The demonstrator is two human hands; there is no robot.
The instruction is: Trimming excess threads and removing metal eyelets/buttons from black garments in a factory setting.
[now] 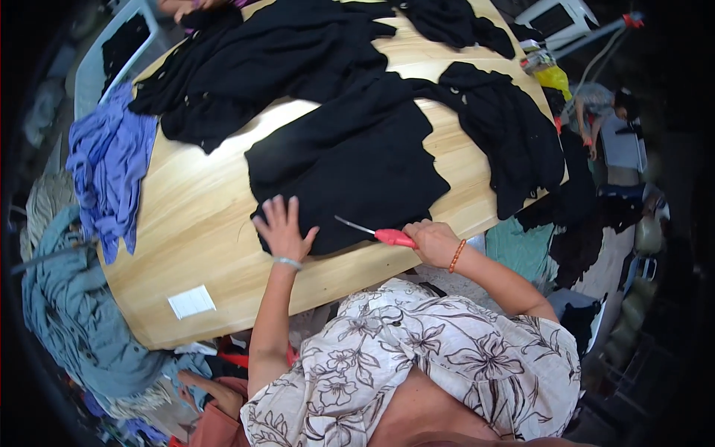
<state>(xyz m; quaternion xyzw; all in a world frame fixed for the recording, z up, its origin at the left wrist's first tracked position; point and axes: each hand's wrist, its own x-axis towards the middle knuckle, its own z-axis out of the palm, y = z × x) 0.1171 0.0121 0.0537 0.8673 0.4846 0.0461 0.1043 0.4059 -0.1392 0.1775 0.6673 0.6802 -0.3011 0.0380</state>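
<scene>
Black knitted fabric (pixel 350 167), uneven along its right edge, lies spread on the wooden table before me. My left hand (pixel 283 229) rests flat on its near left corner, fingers spread. In my right hand (pixel 434 242), at the near table edge, are red-handled scissors (pixel 395 238). Their slim metal tip points left over the cloth, and the blades look closed together. My fingers hide the rear of the handle.
More black garments (pixel 283 52) cover the far side of the wooden table (pixel 194 246), and another black garment (pixel 514 134) lies right. Purple cloth (pixel 112 164) hangs over the left edge, above teal cloth (pixel 82 305). A white paper (pixel 191 302) lies near left. Other people are nearby.
</scene>
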